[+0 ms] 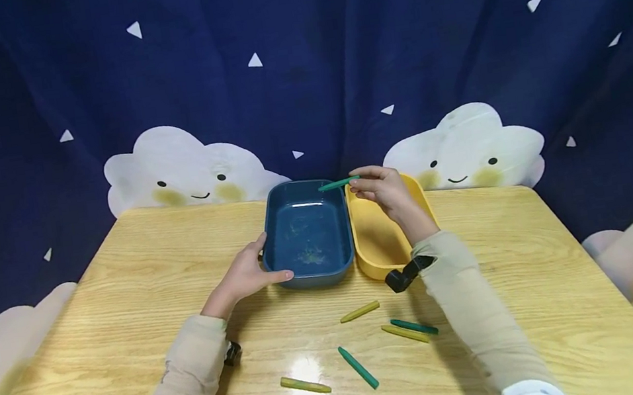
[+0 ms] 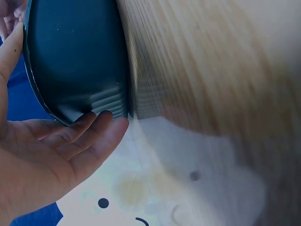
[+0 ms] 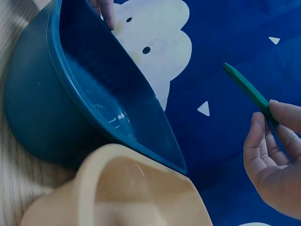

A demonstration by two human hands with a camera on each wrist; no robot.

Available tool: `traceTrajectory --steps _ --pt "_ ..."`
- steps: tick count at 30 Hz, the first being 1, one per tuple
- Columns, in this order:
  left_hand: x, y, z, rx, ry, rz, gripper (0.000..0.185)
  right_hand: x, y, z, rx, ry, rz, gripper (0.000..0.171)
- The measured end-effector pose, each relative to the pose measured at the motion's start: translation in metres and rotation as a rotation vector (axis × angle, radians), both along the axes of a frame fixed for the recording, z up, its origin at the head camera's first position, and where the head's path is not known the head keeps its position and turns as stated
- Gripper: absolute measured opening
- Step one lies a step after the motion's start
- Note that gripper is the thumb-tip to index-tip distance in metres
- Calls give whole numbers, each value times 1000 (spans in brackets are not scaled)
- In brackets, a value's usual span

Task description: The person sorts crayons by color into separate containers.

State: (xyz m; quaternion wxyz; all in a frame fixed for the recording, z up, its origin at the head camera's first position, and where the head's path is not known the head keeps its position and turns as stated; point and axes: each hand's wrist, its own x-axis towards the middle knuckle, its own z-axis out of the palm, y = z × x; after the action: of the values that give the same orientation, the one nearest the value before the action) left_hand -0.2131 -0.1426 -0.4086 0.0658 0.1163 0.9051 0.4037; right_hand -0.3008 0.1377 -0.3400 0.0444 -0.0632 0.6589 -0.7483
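A light wooden table (image 1: 543,274) with visible grain fills the lower half of the head view; a bright glare patch lies on it at lower centre. Behind the table, a dark blue curtain (image 1: 298,60) printed with small white triangles and smiling white clouds covers the whole upper frame and wraps down both sides.

At centre frame a blue tray (image 1: 308,233) and a yellow tray (image 1: 372,243) stand side by side, touching along their long edges. The left hand (image 1: 243,275) rests against the near left corner of the blue tray, thumb up along the side wall, fingers straight along the front wall; the left wrist view shows the flat fingertips (image 2: 101,126) pressed to the dark wall. The right hand (image 1: 387,189), above the far end of the yellow tray, pinches a green crayon (image 1: 339,184) by one end; the crayon lies level over the far right rim of the blue tray.

On the table at lower centre lie five loose crayons: a yellow crayon (image 1: 359,312), a second green crayon (image 1: 414,327) just beside a second yellow crayon (image 1: 405,334), a third green crayon (image 1: 358,367), and a third yellow crayon (image 1: 305,385).
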Motion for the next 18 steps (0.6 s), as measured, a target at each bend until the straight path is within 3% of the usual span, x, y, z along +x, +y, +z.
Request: traceTrajectory --steps 18 --pt "-1 -1 -1 1 5 0 105 -30 -38 -13 75 14 3 31"
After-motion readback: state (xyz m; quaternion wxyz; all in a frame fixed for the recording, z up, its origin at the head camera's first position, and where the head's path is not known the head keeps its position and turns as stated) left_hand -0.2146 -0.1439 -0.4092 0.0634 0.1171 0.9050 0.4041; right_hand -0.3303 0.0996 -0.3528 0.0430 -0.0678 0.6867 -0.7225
